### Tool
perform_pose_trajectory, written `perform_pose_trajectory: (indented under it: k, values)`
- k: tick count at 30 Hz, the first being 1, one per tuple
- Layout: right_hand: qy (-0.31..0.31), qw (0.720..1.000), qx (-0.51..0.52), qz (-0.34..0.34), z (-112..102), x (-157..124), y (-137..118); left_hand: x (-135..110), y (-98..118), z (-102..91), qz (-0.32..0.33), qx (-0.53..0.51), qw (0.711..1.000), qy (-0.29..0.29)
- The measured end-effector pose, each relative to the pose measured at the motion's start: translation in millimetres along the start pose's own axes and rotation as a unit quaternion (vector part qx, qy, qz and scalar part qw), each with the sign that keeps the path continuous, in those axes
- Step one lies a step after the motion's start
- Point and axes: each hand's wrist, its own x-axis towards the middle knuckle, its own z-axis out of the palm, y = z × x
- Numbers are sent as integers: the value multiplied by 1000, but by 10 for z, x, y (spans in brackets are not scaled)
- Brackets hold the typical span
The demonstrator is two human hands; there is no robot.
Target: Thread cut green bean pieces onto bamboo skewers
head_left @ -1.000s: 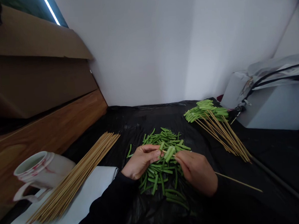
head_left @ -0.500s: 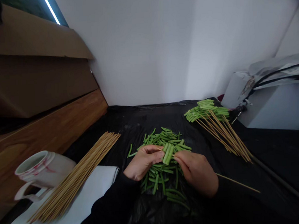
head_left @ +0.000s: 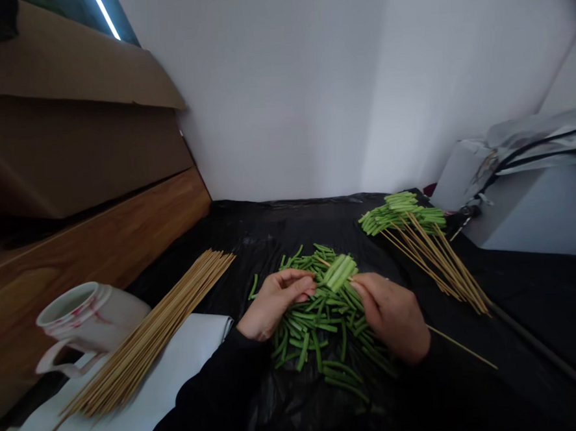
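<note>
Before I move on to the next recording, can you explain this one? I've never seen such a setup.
There is no robot: these are a person's bare hands, seen from a camera worn on the head, looking forward and down. The right hand pinches a thin tan wooden skewer carrying pale green cut stalk pieces. The left hand is close by; whether it holds anything is unclear. Below, loose darker green stalk pieces lie on a black plastic sheet. Far right are filled skewers; left, a bundle of bare skewers beside a white, red-marked mug.
</note>
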Motion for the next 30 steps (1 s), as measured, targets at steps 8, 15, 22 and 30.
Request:
perform_pose_trajectory:
  k: [8,15,22,30]
  values:
    - [10,998,-52,-27,-48,-3,129,56,72,-300,77,242,967,2]
    - [-4,999,-43,-22,-43,-17,113,21,65,-330,54,321,944,-53]
    - [1,999,-37,-22,-47,-10,85,29,11,-319,48,350,932,-76]
    - [-9,1000,-22,-16,-42,-17,52,10,13,-261,93,417,901,-69]
